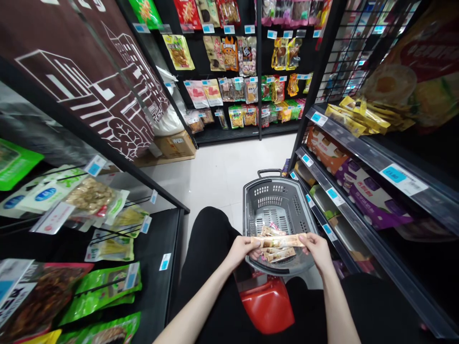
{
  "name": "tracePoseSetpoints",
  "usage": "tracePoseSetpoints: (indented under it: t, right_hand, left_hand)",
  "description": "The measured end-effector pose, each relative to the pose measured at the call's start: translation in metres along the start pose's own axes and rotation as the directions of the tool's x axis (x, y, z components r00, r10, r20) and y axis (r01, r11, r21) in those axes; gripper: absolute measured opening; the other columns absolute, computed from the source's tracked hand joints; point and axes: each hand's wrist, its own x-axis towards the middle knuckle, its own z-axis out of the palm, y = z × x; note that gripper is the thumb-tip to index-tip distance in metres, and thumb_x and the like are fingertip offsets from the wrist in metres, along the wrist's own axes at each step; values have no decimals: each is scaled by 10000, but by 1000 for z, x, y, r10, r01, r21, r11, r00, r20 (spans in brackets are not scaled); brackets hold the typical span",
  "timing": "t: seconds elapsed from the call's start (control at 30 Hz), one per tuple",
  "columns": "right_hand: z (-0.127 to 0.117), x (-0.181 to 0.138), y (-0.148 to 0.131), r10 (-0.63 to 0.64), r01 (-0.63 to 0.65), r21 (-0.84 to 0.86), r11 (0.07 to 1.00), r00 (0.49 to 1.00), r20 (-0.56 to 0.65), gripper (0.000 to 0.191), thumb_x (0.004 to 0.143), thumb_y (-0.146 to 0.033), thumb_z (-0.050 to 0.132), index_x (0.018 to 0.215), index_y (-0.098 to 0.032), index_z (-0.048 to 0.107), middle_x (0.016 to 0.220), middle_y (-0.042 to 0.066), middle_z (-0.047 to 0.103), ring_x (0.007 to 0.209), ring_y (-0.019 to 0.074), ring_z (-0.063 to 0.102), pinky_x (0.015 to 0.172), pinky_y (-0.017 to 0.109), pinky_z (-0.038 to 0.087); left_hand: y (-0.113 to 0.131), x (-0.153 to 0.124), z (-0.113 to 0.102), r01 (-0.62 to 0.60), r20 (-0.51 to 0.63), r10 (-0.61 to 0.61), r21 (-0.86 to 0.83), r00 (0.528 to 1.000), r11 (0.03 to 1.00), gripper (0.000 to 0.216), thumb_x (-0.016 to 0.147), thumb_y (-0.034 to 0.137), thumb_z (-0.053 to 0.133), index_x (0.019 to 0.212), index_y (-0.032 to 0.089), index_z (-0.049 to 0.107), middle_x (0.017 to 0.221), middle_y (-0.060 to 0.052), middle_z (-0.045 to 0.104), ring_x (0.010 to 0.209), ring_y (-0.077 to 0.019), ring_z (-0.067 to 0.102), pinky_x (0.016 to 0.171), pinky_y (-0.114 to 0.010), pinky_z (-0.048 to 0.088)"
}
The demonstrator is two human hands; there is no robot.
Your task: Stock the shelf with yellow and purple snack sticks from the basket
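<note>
Stretched level between my hands is a long, slim snack packet (pixel 278 241) in a tan and white wrapper. My left hand (pixel 244 248) pinches its left end, and my right hand (pixel 313 246) pinches the right end. Directly below is a grey plastic shopping basket (pixel 304 196) standing on the floor. Several similar wrapped snack packets (pixel 281 254) lie in the near part of the basket, partly hidden by the held one. A red plastic object, perhaps a scoop or stool (pixel 268 306), shows between my legs, nearest to me.
Close on the right, a shelf unit (pixel 358 143) holds yellow sachets (pixel 366 117) and purple cartons (pixel 373 196). Hanging snack bags (pixel 91 196) fill the left rack. A cardboard box (pixel 175 145) sits at the back left, near a wall rack of packaged snacks (pixel 231 52).
</note>
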Motion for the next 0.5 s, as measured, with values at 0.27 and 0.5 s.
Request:
tracePoseSetpoints:
  t: [0.27,0.5]
  right_hand:
    - [48,-3,7,55,-83,416,906,995,78,356,483,-382,796,703,-148,644,688,44,674,687,213,634,716,379,514]
    - [71,-8,15,49,-30,426,904,998,-35,360,535,-426,753,747,-157,641,723,48,679,716,221,641,688,356,527]
  left_hand:
    - [4,-13,5,89,306,-59,-86,950,992,402,573,361,745,846,77,668,802,-113,694,725,-221,654,629,-303,528]
    - [3,-15,8,83,339,-48,-88,940,993,429,671,429,656,887,58,650,896,-173,671,624,-181,643,508,-263,527]
